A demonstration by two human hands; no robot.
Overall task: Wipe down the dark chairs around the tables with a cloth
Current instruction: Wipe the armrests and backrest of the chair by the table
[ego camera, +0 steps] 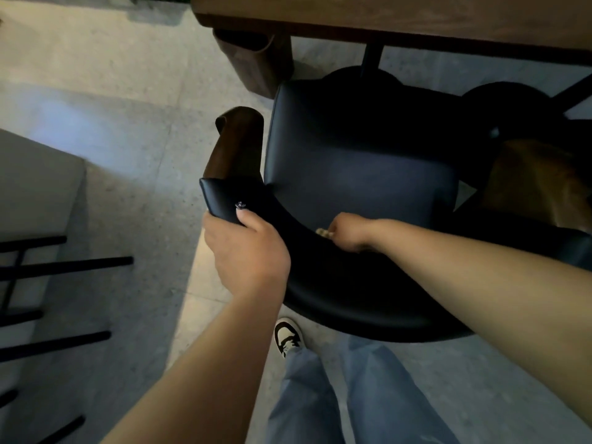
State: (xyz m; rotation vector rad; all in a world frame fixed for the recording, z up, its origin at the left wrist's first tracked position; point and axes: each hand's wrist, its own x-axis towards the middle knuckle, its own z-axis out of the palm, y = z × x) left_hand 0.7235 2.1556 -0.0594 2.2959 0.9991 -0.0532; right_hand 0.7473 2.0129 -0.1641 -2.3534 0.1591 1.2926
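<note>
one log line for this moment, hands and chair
left hand: grips curved black padded chair backrest end | right hand: holds small pale cloth inside backrest | dark blue seat: bare

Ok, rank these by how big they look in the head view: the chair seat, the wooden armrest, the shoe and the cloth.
1. chair seat
2. wooden armrest
3. shoe, though it lies farther from the camera, so only apparent size counts
4. cloth, mostly hidden in the right hand; only a scrap shows

The gray speckled floor point(134, 129) holds the dark chair point(358, 161). The brown wooden desk point(416, 17) stands on it too, right behind the chair. A black-and-white shoe point(288, 336) steps on the floor.
</note>
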